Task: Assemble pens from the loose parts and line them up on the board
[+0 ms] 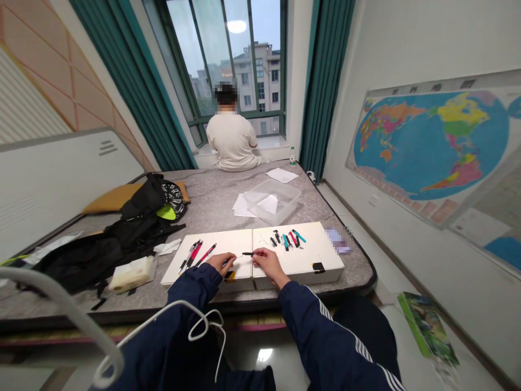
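My right hand (268, 264) pinches a short black pen part (247, 253) over the middle of two white boxes (240, 239) set side by side. Close to it on the left, my left hand (221, 263) is closed at the fingertips on a thin pale rod (239, 256) that reaches toward the black part. Whether the two pieces touch is too small to tell. Several pens (191, 254) in red, black and silver lie on the left box. Loose pen parts (286, 239) in black, teal and red are scattered over the right box.
Behind the boxes stands a clear plastic bin (280, 209) beside white papers (241, 205). A black backpack (122, 228) and a tissue pack (132, 273) lie left. A person (232, 138) sits at the far edge, back turned. A white cable (175, 305) crosses my left sleeve.
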Available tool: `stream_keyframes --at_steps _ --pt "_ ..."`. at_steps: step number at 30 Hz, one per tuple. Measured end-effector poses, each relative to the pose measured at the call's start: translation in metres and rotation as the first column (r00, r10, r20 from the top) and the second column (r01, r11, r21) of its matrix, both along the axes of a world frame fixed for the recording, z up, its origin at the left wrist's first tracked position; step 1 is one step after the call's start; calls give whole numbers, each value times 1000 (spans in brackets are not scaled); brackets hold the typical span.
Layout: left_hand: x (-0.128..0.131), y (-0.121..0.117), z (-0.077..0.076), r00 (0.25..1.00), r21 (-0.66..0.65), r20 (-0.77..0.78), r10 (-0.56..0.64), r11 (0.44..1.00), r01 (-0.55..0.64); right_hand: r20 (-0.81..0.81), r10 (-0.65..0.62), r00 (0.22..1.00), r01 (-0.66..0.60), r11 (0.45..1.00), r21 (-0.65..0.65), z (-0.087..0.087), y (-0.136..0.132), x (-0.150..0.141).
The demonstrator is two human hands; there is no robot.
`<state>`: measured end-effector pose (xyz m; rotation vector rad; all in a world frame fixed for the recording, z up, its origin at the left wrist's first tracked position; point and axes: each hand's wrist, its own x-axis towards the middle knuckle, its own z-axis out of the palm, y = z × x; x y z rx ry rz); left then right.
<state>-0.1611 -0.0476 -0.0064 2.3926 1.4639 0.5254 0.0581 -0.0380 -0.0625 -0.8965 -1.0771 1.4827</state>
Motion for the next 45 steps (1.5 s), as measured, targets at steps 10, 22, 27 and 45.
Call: stream_keyframes --at_steps 10,22,27,45 --pt "-8 9 10 989 142 -126 -72 986 90 -16 -3 1000 2 1000 -24 2 -2 0" --pt "3 12 -7 992 30 -108 -71 997 74 39 53 998 -54 998 14 0 -4 -2" --pt "15 16 -13 994 -40 -59 -97 995 95 115 53 992 -60 997 54 0 -4 -2" --pt "57 28 -1 961 263 -270 -54 956 128 248 -11 969 5 1000 23 -3 -1 -8"
